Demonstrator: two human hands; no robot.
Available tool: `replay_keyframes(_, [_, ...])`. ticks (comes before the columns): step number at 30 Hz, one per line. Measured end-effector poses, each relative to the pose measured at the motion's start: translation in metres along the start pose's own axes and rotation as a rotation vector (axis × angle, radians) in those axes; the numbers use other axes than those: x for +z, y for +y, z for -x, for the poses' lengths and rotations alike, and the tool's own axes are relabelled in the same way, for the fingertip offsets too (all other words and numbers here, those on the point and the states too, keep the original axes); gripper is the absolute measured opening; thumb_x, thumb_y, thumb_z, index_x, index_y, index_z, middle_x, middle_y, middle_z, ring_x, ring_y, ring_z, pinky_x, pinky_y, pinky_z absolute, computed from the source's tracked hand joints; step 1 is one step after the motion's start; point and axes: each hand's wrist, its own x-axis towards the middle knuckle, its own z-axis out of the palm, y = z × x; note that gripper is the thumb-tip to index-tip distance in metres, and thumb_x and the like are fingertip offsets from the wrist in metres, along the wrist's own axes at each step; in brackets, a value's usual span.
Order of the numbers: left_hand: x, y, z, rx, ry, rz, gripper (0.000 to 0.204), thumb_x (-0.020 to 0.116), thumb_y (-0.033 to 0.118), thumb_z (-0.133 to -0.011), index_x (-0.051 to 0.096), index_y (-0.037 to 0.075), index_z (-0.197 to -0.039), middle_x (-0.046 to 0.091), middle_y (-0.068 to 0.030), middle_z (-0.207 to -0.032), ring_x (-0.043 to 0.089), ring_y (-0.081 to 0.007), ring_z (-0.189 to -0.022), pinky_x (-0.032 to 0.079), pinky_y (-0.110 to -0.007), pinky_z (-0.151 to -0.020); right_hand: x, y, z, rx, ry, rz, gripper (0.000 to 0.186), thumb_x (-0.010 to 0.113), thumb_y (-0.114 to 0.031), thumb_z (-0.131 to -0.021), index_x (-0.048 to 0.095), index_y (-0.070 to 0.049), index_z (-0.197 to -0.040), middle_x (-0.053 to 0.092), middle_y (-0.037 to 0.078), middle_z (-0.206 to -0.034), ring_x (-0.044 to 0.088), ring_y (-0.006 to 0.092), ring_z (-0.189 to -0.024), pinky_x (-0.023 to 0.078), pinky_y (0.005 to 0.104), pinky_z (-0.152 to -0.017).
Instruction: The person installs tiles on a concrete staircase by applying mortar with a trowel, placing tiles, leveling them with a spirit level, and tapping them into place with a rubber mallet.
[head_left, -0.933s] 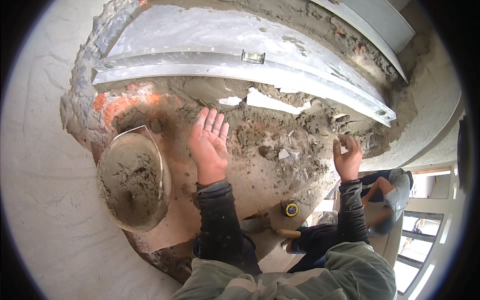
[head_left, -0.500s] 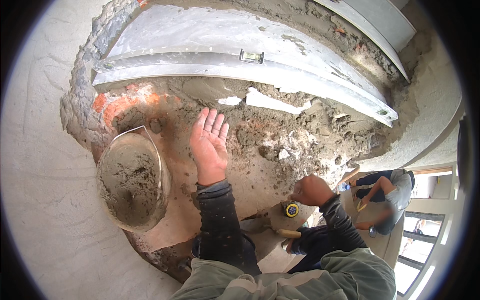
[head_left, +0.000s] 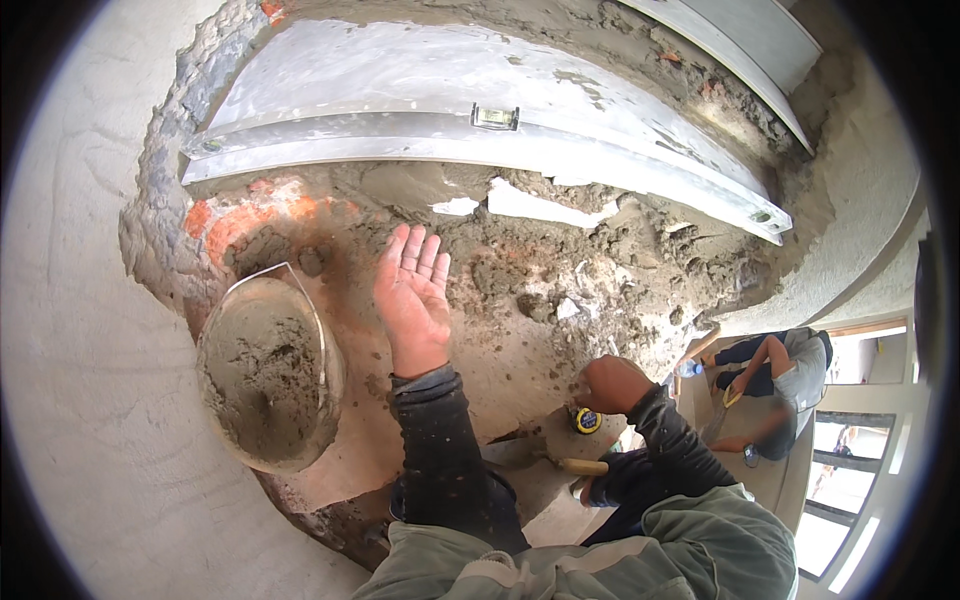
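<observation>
My left hand [head_left: 414, 300] is open, palm up with fingers out, over the mortar-spattered surface, holding nothing. My right hand [head_left: 612, 383] is curled closed just above a yellow-and-black tape measure [head_left: 590, 423]; what its fingers hold, if anything, is hidden. A wooden-handled trowel [head_left: 583, 466] lies below the tape. Left of my left hand stands a bucket of grey mortar [head_left: 265, 395]. Beyond my hands, a long metal straightedge with a bubble vial [head_left: 560, 152] lies along a pale slab [head_left: 390, 70], with rough mortar and white fragments [head_left: 545, 205] in front of it.
A co-worker [head_left: 785, 370] in a grey top bends at the right, gripping something yellowish, with a window [head_left: 845, 480] behind. A plastered wall [head_left: 90, 320] curves along the left. A second pale slab [head_left: 740, 50] is at the upper right, edged by rough mortar.
My right hand has moved down and left from beside the mortar to just above the tape measure and closed. My left hand has barely moved.
</observation>
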Motion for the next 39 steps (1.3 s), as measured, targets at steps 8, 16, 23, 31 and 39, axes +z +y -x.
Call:
replay_keyframes(8, [-0.005,0.001,-0.002,0.001,0.012,0.000,0.056,0.058,0.033,-0.096,0.045,-0.002,-0.138,0.044,-0.0143,-0.143,0.036,-0.0322,-0.140,0.025,-0.049,-0.118,-0.018,-0.013,0.006,0.019,-0.031,0.032,0.034,0.060,-0.035,-0.083,0.074,-0.005,-0.085,0.071,0.018,-0.090,0.069,0.0369,-0.088,0.056,0.0464,-0.081])
replay_keyframes(16, [-0.001,-0.004,-0.003,-0.020,0.010,-0.026,0.064,0.055,0.037,-0.097,0.039,-0.002,-0.145,0.040,-0.0153,-0.149,0.032,-0.0323,-0.144,0.023,-0.048,-0.119,-0.070,0.024,0.027,-0.105,0.358,-0.314,0.022,0.069,-0.025,-0.087,0.071,-0.004,-0.080,0.069,0.014,-0.078,0.067,0.0289,-0.069,0.055,0.0405,-0.068])
replay_keyframes(23, [-0.008,-0.007,-0.009,-0.045,-0.056,-0.071,0.073,0.052,0.040,-0.098,0.026,0.003,-0.154,0.029,-0.0124,-0.159,0.026,-0.0286,-0.148,0.018,-0.045,-0.121,-0.124,0.072,0.041,0.180,1.177,-0.299,0.014,0.072,-0.011,-0.082,0.064,0.000,-0.085,0.062,0.014,-0.070,0.061,0.0304,-0.066,0.049,0.0409,-0.064])
replay_keyframes(31, [-0.007,-0.007,-0.009,-0.007,0.020,-0.102,0.065,0.057,0.040,-0.096,0.040,0.001,-0.146,0.043,-0.0128,-0.149,0.041,-0.0272,-0.137,0.029,-0.044,-0.116,-0.115,0.147,0.048,0.363,1.555,0.163,0.056,0.055,0.002,-0.075,0.047,0.006,-0.130,0.051,0.023,-0.133,0.047,0.0385,-0.129,0.037,0.0481,-0.114])
replay_keyframes(39, [-0.004,-0.011,-0.006,0.029,0.010,-0.226,0.055,0.054,0.034,-0.099,0.044,0.002,-0.143,0.046,-0.0138,-0.145,0.046,-0.0267,-0.132,0.034,-0.043,-0.112,-0.264,0.166,0.085,-0.252,1.359,-0.841,0.033,0.056,-0.035,-0.099,0.061,-0.010,-0.079,0.056,-0.002,-0.067,0.051,0.0114,-0.056,0.042,0.0275,-0.054])
